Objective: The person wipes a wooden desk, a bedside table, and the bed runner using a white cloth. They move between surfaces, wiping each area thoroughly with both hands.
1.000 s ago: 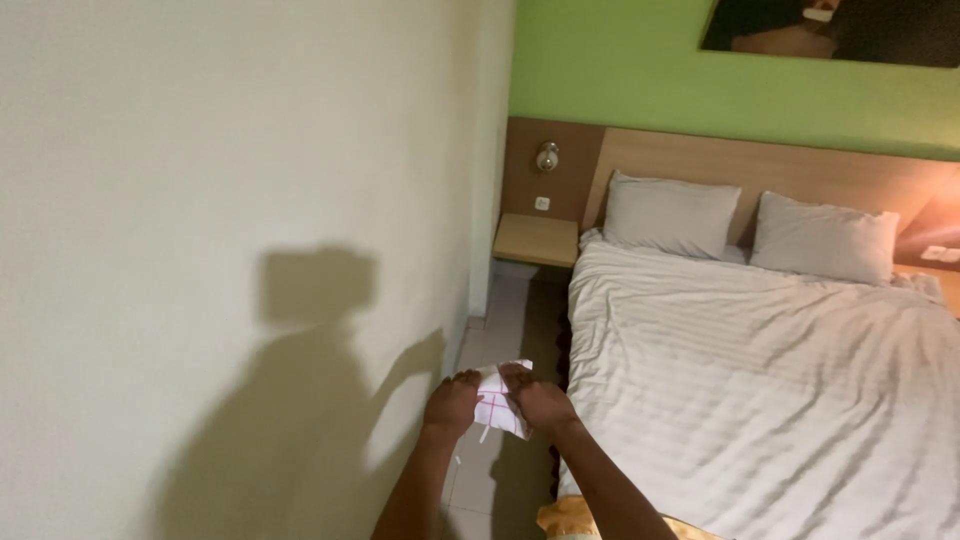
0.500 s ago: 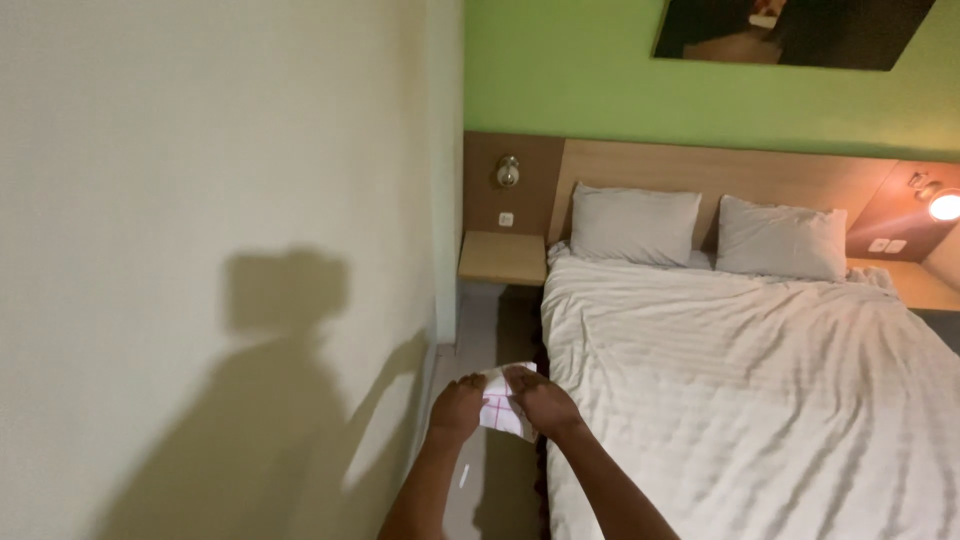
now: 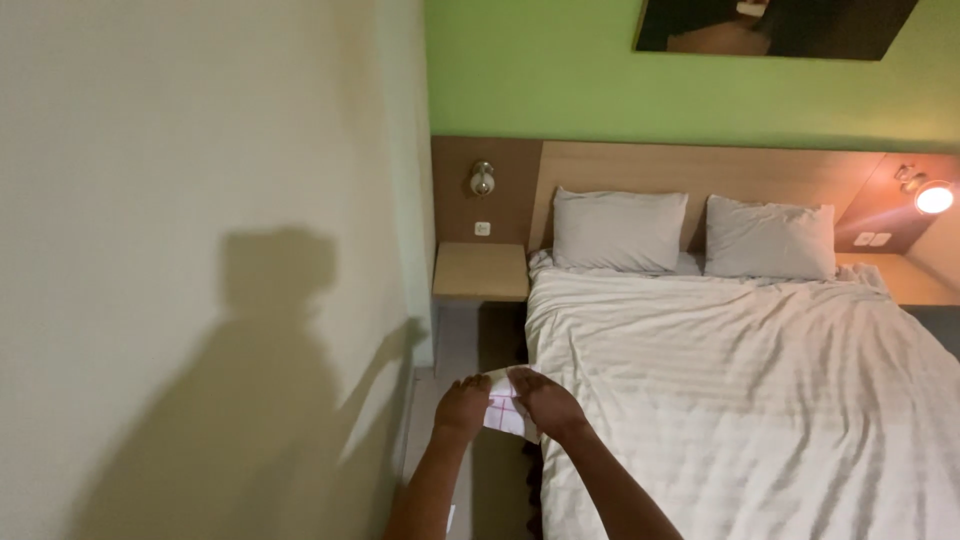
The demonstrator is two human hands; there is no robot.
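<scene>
Lower centre of frame: left hand (image 3: 461,408) and right hand (image 3: 541,399) both clamp a small white cloth (image 3: 504,412). White bed (image 3: 760,400) just right.

Our view has swung right along the bed (image 3: 760,400) over the last second: both pillows (image 3: 620,230) now sit nearer the middle of the frame, and a lit wall lamp (image 3: 934,196) has come fully into sight at the far side of the headboard (image 3: 700,170). Our left hand (image 3: 461,408) and right hand (image 3: 545,402) have drifted slightly right with the white cloth (image 3: 503,412).
</scene>
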